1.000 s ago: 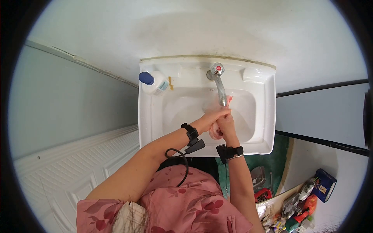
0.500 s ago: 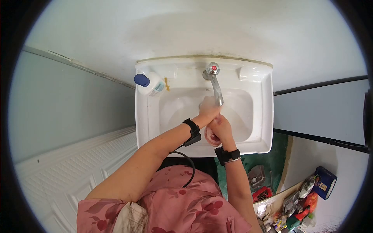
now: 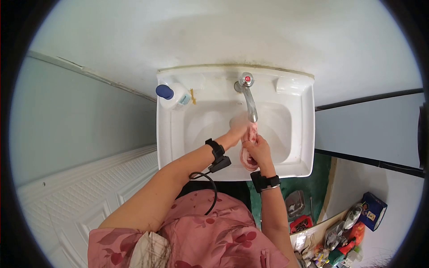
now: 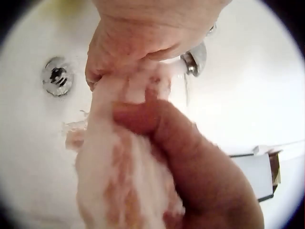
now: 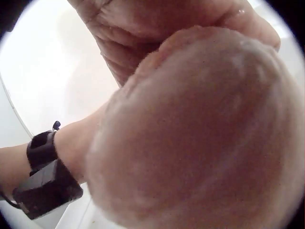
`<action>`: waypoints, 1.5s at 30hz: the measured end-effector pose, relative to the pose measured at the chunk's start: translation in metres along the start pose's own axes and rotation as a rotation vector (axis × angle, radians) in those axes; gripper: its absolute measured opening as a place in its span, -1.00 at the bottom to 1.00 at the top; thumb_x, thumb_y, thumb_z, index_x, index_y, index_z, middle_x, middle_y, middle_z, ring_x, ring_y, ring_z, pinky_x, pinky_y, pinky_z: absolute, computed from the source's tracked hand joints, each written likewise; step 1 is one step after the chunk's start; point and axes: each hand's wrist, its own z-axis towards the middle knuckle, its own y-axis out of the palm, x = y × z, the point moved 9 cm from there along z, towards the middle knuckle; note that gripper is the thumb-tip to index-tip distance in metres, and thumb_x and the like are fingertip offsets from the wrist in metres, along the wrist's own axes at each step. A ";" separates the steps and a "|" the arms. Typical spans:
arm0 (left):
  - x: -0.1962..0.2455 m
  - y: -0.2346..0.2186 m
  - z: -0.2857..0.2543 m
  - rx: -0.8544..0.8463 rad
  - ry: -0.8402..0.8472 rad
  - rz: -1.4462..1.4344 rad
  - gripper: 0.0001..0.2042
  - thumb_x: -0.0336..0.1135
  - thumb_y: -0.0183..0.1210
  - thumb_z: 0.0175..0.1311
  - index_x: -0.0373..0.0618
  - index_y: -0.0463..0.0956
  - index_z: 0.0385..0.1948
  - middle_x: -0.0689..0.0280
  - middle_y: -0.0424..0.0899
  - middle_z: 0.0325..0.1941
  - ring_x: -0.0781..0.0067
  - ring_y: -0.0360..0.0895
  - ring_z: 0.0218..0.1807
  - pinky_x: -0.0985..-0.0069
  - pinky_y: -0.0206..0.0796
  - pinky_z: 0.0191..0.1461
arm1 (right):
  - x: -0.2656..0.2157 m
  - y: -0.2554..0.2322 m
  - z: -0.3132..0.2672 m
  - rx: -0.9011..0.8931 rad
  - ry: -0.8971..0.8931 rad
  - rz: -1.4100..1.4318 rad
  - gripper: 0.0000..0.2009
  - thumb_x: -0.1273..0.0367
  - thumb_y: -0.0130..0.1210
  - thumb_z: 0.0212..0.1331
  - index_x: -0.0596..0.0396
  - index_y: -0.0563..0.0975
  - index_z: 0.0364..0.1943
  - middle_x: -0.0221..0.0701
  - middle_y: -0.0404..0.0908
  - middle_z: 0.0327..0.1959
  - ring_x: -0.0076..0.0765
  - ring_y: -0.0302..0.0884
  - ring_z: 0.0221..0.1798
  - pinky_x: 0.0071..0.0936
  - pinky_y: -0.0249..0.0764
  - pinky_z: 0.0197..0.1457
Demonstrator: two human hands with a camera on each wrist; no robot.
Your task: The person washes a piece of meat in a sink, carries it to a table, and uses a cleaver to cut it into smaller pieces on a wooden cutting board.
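A strip of raw, streaky meat (image 3: pixel 248 157) hangs in a bend over the white sink's front part, its upper end under the faucet (image 3: pixel 251 107). The right hand (image 3: pixel 261 151) grips it from the right, thumb across its face. The left hand (image 3: pixel 239 128) lies against its upper end, beside the faucet's mouth. In the left wrist view the meat (image 4: pixel 124 176) runs lengthwise, with a hand curled round its upper end and a thumb pressed on it. The meat (image 5: pixel 200 133) fills much of the right wrist view, below the right palm.
A white pump bottle (image 3: pixel 175 96) with a blue top stands at the sink's back left corner. The sink's front rim (image 3: pixel 286 173) lies close to the body. At the lower right are a red container (image 3: pixel 301 224) and a blue box (image 3: pixel 373 212). The drain (image 4: pixel 58 76) shows beside the meat.
The left hand has shifted slightly left and the meat's upper part has come into view between the hands. The right hand has moved a little right and down with the meat.
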 end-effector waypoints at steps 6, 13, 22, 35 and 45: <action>0.050 0.014 -0.025 -0.080 0.006 0.509 -0.72 -0.15 0.05 0.20 -0.15 0.44 -0.58 0.37 0.51 -0.55 0.54 0.46 -0.49 0.49 0.26 -0.49 | -0.021 -0.001 -0.006 0.032 -0.006 -0.117 -0.62 0.18 0.21 -0.12 0.21 0.52 -0.29 -0.15 0.60 -0.42 -0.21 0.58 -0.37 -0.37 0.45 -0.29; 0.004 -0.005 0.004 0.016 -0.191 -0.020 -0.74 -0.10 0.06 0.22 -0.11 0.46 -0.44 0.38 0.49 -0.47 0.59 0.42 -0.41 0.54 0.29 -0.38 | -0.004 -0.001 0.003 0.029 -0.012 0.005 -0.66 0.20 0.22 -0.14 0.21 0.51 -0.40 -0.28 0.54 -0.56 -0.42 0.52 -0.44 -0.46 0.42 -0.35; 0.015 0.050 -0.070 -0.551 -0.577 -0.531 -0.57 0.10 0.12 0.18 -0.05 0.38 -0.14 0.33 0.49 -0.30 0.50 0.48 -0.30 0.50 0.39 -0.25 | 0.002 0.014 0.011 -0.171 0.117 0.691 -0.68 0.34 0.09 0.11 0.11 0.40 -0.05 -0.42 0.53 -0.24 -0.53 0.51 -0.26 -0.59 0.45 -0.22; 0.008 0.029 -0.066 -0.486 -0.555 -0.659 -0.47 0.14 0.00 0.24 -0.10 0.31 0.06 0.22 0.43 0.08 0.32 0.41 0.09 0.31 0.27 0.16 | 0.015 0.022 0.015 -0.257 0.270 0.920 -0.59 0.52 0.00 -0.24 0.18 0.40 -0.13 -0.48 0.46 -0.43 -0.49 0.43 -0.41 -0.57 0.40 -0.33; -0.026 0.005 -0.036 -0.316 -0.475 -0.448 -0.76 -0.25 -0.09 0.30 -0.26 0.44 -0.32 0.15 0.58 -0.33 0.29 0.57 -0.39 0.39 0.45 -0.21 | 0.016 0.020 -0.010 -0.359 0.477 1.138 -0.63 0.49 -0.07 -0.43 0.24 0.45 -0.33 -0.32 0.50 -0.46 -0.22 0.48 -0.41 -0.36 0.48 -0.29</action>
